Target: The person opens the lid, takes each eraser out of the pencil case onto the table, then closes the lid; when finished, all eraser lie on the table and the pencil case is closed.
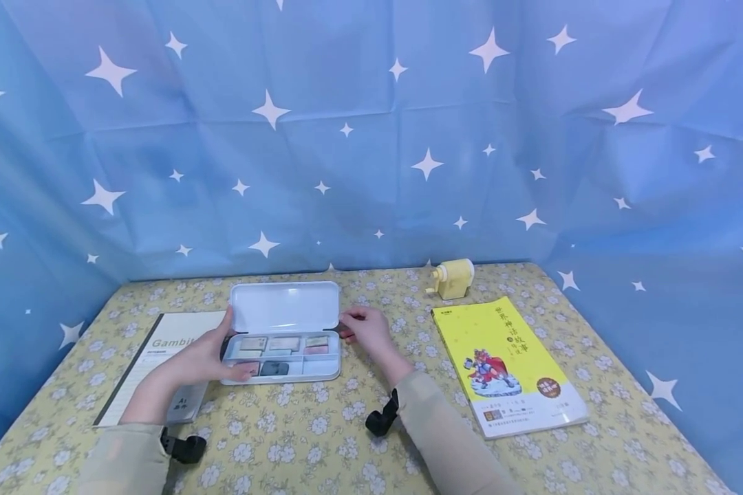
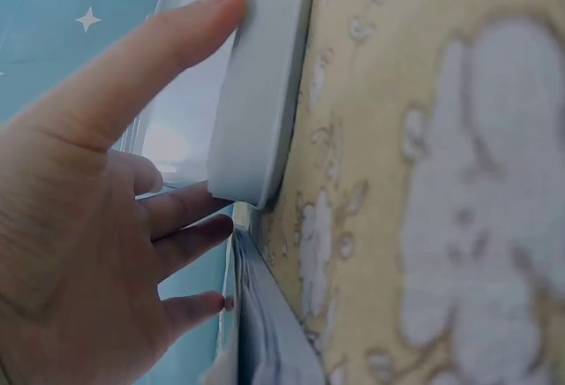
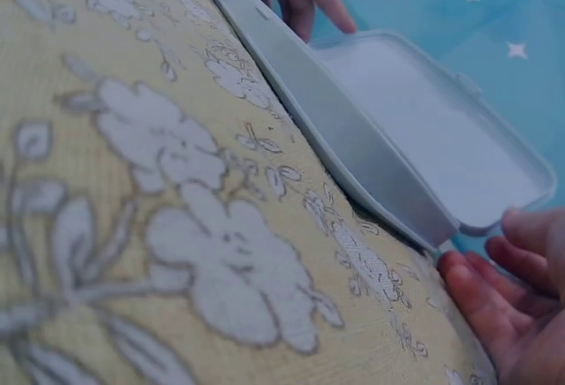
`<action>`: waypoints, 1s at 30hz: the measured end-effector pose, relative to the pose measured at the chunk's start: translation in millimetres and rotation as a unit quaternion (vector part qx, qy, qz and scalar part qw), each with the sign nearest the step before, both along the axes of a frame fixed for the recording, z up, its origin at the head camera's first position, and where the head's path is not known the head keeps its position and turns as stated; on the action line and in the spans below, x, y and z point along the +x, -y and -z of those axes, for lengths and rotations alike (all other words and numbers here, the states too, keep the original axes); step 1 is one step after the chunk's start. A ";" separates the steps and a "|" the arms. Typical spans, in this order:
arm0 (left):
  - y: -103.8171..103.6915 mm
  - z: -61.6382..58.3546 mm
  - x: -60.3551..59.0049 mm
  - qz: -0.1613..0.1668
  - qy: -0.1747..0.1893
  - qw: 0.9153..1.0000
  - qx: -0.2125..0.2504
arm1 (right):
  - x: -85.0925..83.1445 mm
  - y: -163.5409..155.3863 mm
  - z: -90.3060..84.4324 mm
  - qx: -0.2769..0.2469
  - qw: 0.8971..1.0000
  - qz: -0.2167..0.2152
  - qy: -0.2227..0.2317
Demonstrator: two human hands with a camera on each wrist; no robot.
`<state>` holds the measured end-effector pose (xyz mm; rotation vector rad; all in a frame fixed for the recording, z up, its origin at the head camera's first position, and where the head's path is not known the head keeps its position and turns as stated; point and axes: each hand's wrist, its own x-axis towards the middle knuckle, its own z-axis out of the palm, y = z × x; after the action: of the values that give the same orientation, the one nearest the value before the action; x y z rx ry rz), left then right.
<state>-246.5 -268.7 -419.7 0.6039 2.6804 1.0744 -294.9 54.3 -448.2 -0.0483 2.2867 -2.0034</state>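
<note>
A pale blue-white case (image 1: pixel 311 377) stands with its hinged lid (image 1: pixel 285 306) raised at the back. Inside its compartments lie several small wrapped-looking blocks (image 1: pixel 285 343) and a dark grey block (image 1: pixel 275 368). My left hand (image 1: pixel 199 354) holds the case's left end, thumb over the front rim and fingers spread behind it; in the left wrist view its lower fingertips are beside the notebook's pages (image 2: pixel 265 323). At the right end, my right hand (image 1: pixel 371 333) has thumb and curled fingers at the hinge corner, where lid and tray (image 3: pixel 371 151) meet. The right wrist view shows its fingertips (image 3: pixel 463 270) touching that corner.
Partly beneath my left forearm is a notebook (image 1: pixel 155 364) marked Gambit. A yellow picture-cover book (image 1: pixel 508 364) lies to the right, with a yellow crank pencil sharpener (image 1: pixel 455 278) behind it. The flowered cloth (image 1: pixel 297 440) ends at a blue star curtain (image 1: pixel 371 172).
</note>
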 end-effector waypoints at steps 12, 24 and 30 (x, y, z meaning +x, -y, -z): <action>4.7 8.0 -1.8 0.016 -0.018 1.000 0.011 | -3.0 -2.7 3.0 -0.004 1.000 -0.012 0.012; 1.0 4.2 0.4 0.000 -0.012 1.000 -0.019 | -4.2 -5.5 4.7 -0.009 1.000 -0.016 0.018; 0.1 3.9 2.0 -0.005 -0.007 1.000 -0.021 | -3.4 -6.1 4.1 -0.021 0.999 -0.023 0.017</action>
<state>-244.5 -268.8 -423.7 0.5943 2.7134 1.0162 -298.3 60.4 -452.3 -0.0681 2.2036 -2.0136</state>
